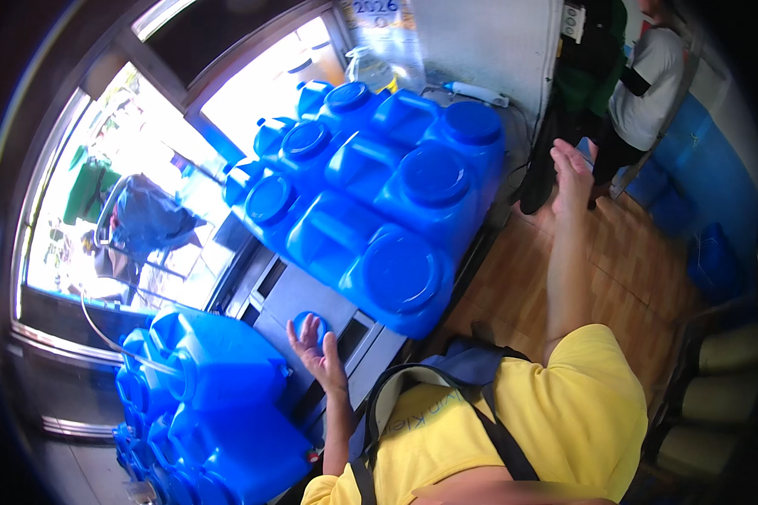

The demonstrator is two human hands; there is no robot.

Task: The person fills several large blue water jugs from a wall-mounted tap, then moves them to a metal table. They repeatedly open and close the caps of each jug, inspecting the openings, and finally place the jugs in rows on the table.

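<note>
My left hand (319, 360) is over the grey metal counter (316, 287), palm up and fingers spread. A round blue cap (309, 325) shows behind its fingers, apparently on the counter; I cannot tell if they touch. Raised to the right, above the floor, is my right hand (571, 173). A small bluish thing (585, 150) shows between its thumb and fingers, though I cannot tell whether it is held. Several blue plastic jerrycans with round lids (399, 271) stand in rows beyond the hands. At the left, a thin pale hose (110, 341) runs to the mouth of another blue jerrycan (227, 360).
More blue jerrycans (240, 442) stand at lower left. A person in a white shirt (647, 82) is at upper right. A white and blue device (477, 93) lies by the wall. Brown wood-look flooring (511, 278) is to the right; a bright opening (183, 189) is at left.
</note>
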